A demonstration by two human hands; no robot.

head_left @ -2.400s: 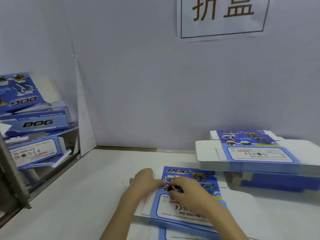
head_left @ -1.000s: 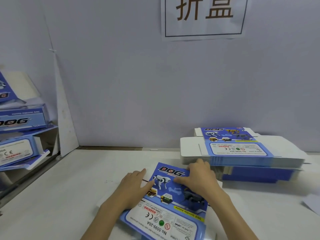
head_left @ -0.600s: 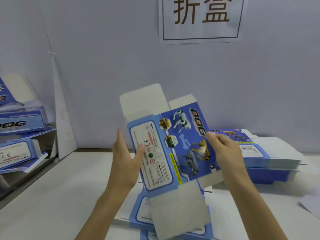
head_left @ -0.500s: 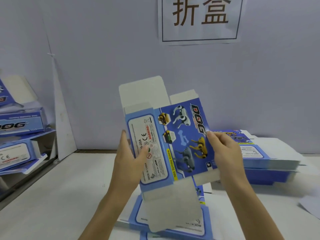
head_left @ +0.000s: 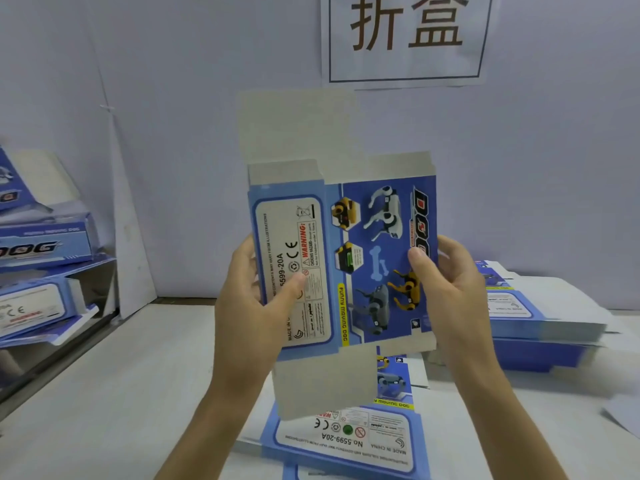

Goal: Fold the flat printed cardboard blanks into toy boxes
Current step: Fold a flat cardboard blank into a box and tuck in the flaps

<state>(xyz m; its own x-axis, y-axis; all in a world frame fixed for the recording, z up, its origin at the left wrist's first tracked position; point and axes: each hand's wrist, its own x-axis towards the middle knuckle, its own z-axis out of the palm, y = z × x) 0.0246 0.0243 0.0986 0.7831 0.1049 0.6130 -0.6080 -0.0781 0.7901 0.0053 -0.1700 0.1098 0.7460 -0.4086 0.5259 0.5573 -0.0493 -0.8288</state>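
Now the top blank [head_left: 346,258] is off the near stack [head_left: 346,441] on the tabletop [head_left: 121,375] and held upright mid-air, left hand [head_left: 249,306] and right hand [head_left: 446,289] each pinching a side edge, thumbs on the print; still flat, so squaring it open looks next.

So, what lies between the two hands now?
In the head view, the raised blank spans the gap: the left hand grips its label side, the right hand its picture side.
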